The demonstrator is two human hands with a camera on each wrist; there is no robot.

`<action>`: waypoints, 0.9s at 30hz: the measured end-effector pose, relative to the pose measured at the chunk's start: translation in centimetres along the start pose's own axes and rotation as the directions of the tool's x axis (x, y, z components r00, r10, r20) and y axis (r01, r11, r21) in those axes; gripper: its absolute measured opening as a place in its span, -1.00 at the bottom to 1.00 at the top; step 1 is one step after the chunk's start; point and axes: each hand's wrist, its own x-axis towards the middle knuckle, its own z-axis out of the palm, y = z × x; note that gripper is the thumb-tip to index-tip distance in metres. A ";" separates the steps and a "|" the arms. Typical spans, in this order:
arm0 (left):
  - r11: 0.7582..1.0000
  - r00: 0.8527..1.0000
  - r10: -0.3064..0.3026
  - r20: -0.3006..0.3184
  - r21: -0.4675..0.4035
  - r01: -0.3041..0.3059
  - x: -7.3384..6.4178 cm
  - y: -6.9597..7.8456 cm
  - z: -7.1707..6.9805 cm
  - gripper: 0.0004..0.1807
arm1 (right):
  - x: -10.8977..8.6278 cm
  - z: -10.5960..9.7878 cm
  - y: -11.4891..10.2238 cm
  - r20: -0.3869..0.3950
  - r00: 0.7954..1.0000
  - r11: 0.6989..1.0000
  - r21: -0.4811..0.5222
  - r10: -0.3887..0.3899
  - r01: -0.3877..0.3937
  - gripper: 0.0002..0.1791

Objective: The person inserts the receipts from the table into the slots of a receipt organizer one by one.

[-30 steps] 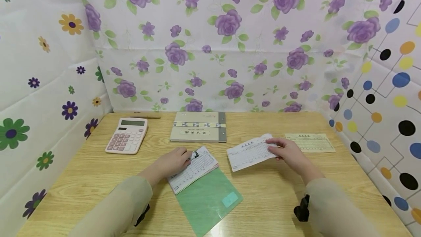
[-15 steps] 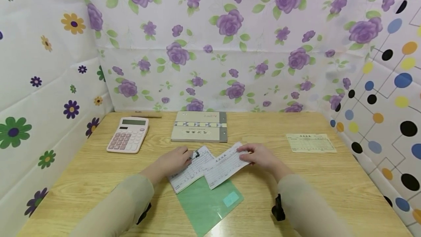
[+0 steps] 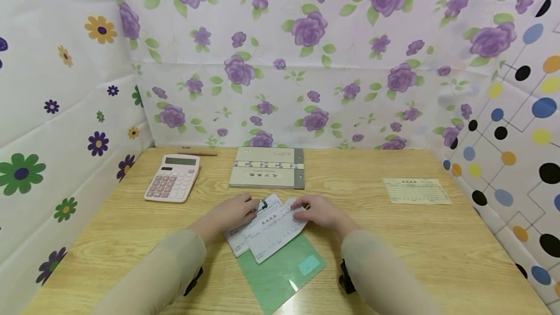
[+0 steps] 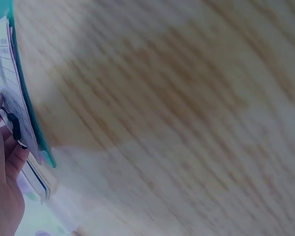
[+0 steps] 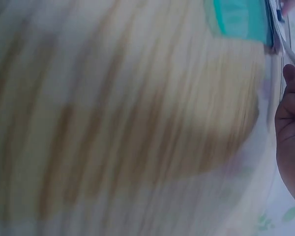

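Note:
In the head view my left hand (image 3: pixel 233 211) pinches a black clip (image 3: pixel 263 204) at the top of a stack of printed forms (image 3: pixel 237 243). The stack lies on a translucent green plastic folder (image 3: pixel 277 276). The left wrist view shows my thumb and fingers around that clip (image 4: pixel 14 126), beside the paper edges. My right hand (image 3: pixel 323 213) pinches a single white printed slip (image 3: pixel 276 235) by its right end. This slip is slanted over the stack, covering part of it. Whether the slip's upper left edge is under the clip, I cannot tell.
A pink and white calculator (image 3: pixel 173 179) lies at the back left, with a thin brown stick-like object (image 3: pixel 199 153) behind it. A beige ledger book (image 3: pixel 266 171) is at the back middle. On the right rests a pale yellow form (image 3: pixel 417 191). Patterned cloth surrounds the wooden table (image 3: pixel 393 256).
My right hand has carried the white slip leftwards from beside the yellow form, and the slip now overlaps the stack. My left hand has stayed at the clip.

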 end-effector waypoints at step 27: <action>0.991 0.981 -0.118 0.152 0.084 0.106 0.2 1.1 -0.6 -0.61 | 2.2 3.8 -2.3 0.054 0.996 0.976 -0.206 -0.064 0.074 -0.69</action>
